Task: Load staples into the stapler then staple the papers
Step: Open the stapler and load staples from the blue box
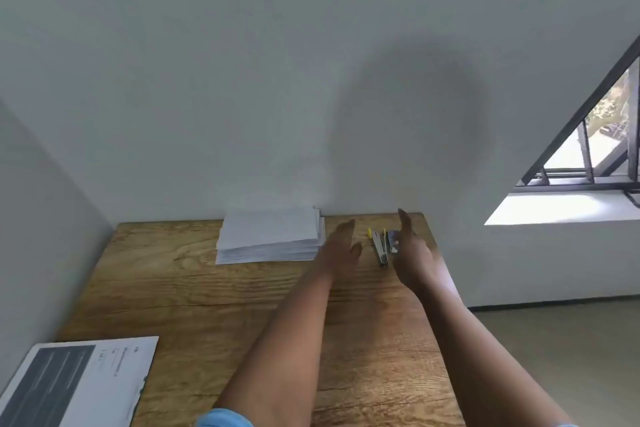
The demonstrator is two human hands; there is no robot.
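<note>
Wooden table [207,291] carried the stapler [379,250] at its far edge, toward 1 o'clock, flanked by the left hand [341,250] and right hand [410,253], both released and holding nothing, apparently poised to collect it. Papers [270,239] lay stacked at its 9 o'clock.
</note>
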